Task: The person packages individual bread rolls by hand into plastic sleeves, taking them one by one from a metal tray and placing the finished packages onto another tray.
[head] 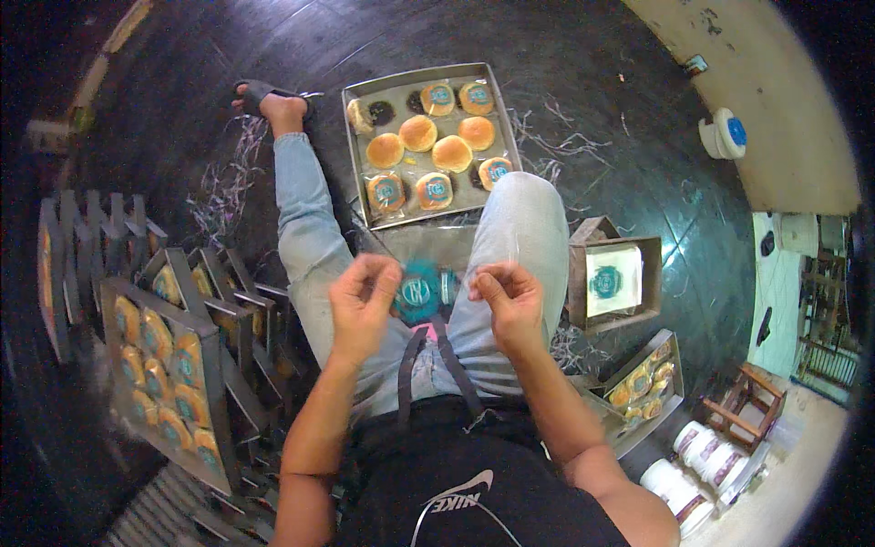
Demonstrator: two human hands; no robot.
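Observation:
My left hand (366, 294) and my right hand (507, 294) are raised over my lap, thumbs and fingers pinched. Between them spans a clear plastic wrapper (415, 290) with a teal print, blurred; its edges at the fingertips are hard to see. Beyond my knees a metal tray (424, 217) holds several round buns, some plain, such as a golden bun (452, 153), others under teal-printed plastic, such as a wrapped bun (434, 191). Dark round patches show beside some of them. To the right, an open box (577, 284) contains a stack of teal-printed wrappers (614, 280).
Several trays (160, 308) of wrapped buns stand on edge at the left. Another tray (673, 403) of wrapped buns lies at lower right, near a wooden stool (762, 390) and white tubs (677, 489). Shredded plastic strands (222, 184) lie on the dark floor.

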